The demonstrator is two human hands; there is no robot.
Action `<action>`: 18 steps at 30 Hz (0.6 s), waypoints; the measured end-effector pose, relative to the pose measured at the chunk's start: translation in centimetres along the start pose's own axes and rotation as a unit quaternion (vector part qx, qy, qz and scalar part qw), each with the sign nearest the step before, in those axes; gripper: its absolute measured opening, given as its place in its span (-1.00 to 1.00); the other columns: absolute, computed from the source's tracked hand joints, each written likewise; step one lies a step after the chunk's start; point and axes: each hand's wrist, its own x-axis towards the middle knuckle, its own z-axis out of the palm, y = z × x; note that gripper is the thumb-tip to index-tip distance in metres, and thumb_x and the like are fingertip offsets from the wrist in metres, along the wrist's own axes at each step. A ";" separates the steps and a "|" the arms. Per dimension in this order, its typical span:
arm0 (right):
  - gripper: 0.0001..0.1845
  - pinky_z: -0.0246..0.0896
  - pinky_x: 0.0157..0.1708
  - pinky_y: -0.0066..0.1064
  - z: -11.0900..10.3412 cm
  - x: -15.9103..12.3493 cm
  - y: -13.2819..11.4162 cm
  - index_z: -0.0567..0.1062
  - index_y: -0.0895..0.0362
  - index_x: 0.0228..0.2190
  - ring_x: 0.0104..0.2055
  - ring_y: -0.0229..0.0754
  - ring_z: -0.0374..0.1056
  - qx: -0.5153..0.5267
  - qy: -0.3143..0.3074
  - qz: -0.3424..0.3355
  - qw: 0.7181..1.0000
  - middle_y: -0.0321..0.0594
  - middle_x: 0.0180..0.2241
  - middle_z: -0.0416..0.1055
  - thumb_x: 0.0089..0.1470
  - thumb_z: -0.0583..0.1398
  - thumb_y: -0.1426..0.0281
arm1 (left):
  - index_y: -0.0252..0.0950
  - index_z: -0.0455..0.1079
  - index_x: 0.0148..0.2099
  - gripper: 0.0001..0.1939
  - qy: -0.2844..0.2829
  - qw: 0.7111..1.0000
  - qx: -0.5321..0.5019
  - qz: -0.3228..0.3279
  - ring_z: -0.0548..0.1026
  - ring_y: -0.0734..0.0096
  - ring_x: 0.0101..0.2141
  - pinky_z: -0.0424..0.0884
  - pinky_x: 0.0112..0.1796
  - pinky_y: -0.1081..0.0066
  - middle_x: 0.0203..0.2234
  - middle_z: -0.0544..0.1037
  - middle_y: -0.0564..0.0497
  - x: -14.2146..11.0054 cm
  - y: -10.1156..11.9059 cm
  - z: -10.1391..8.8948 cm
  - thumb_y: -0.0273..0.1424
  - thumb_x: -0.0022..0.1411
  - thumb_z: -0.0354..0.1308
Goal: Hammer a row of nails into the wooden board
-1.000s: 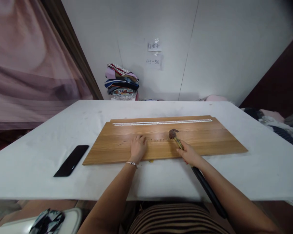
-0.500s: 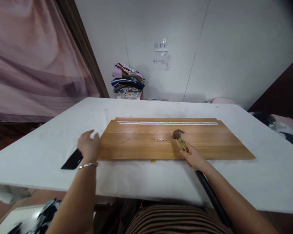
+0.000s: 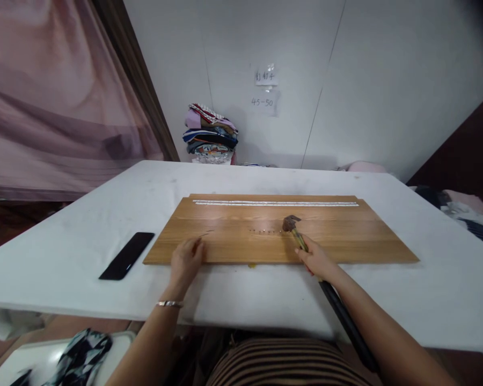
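A long wooden board [image 3: 346, 236] lies flat on the white table [image 3: 426, 300]. My right hand [image 3: 317, 261] is closed round the handle of a hammer [image 3: 295, 229], whose head rests on the board beside a short row of small nails [image 3: 265, 231]. The hammer's dark handle runs back under my forearm. My left hand [image 3: 186, 260] rests at the board's near edge, left of the nails, fingers bent and together over the wood. A white strip [image 3: 276, 203] runs along the board's far edge.
A black phone [image 3: 127, 255] lies on the table left of the board. A pile of folded clothes [image 3: 210, 134] stands against the back wall, with a pink curtain [image 3: 44, 107] at the left. More fabric [image 3: 462, 209] lies off the table's right side.
My left hand left the middle of the board, swung out to the phone, then came back to the board's near edge. The hammer and my right hand stayed where they were.
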 end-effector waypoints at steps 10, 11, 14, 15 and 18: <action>-0.35 -0.01 -0.73 -0.52 -0.2 -0.2 -0.7 0.23 0.20 0.28 -0.75 -0.32 0.01 0.000 0.013 -0.001 1.000 -0.53 -0.71 0.09 0.17 0.07 0.35 | -0.24 0.56 -0.11 -0.68 -0.023 0.997 0.039 0.056 0.52 0.13 -0.03 0.41 -0.01 0.19 -0.07 0.62 -0.13 0.0 4.1 2.8 -0.31 0.34 -0.02; -0.36 0.00 -0.73 -0.52 -0.2 -0.2 -0.7 0.24 0.21 0.26 -0.75 -0.32 0.01 -0.003 0.010 0.007 1.000 -0.53 -0.71 0.09 0.17 0.07 0.36 | -0.24 0.56 -0.13 -0.69 -0.029 0.997 0.037 0.061 0.52 0.14 -0.04 0.41 -0.01 0.19 -0.09 0.62 -0.13 -0.1 4.4 2.9 -0.32 0.35 -0.02; -0.40 0.00 -0.73 -0.53 -0.2 -0.1 -0.7 0.27 0.19 0.24 -0.75 -0.34 0.03 -0.001 0.006 0.016 1.000 -0.52 -0.68 0.12 0.17 0.07 0.37 | -0.23 0.57 -0.18 -0.69 -0.063 0.995 0.021 0.078 0.53 0.21 -0.13 0.42 -0.05 0.25 -0.18 0.63 -0.11 -0.5 5.4 3.1 -0.34 0.36 -0.03; -0.40 0.00 -0.73 -0.54 -0.2 -0.1 -0.7 0.27 0.18 0.24 -0.74 -0.34 0.04 0.003 0.008 0.013 1.000 -0.51 -0.68 0.12 0.17 0.08 0.37 | -0.23 0.57 -0.19 -0.69 -0.079 0.993 0.012 0.084 0.54 0.24 -0.17 0.42 -0.07 0.27 -0.22 0.62 -0.09 -0.6 5.9 3.3 -0.35 0.36 -0.03; -0.38 0.00 -0.73 -0.54 -0.1 -0.2 -0.7 0.24 0.17 0.26 -0.73 -0.33 0.05 0.008 0.015 0.001 1.000 -0.52 -0.67 0.11 0.17 0.08 0.36 | -0.24 0.56 -0.20 -0.69 -0.122 0.986 -0.022 0.112 0.53 0.30 -0.21 0.42 -0.11 0.33 -0.28 0.61 -0.07 -1.3 7.7 3.8 -0.37 0.38 -0.03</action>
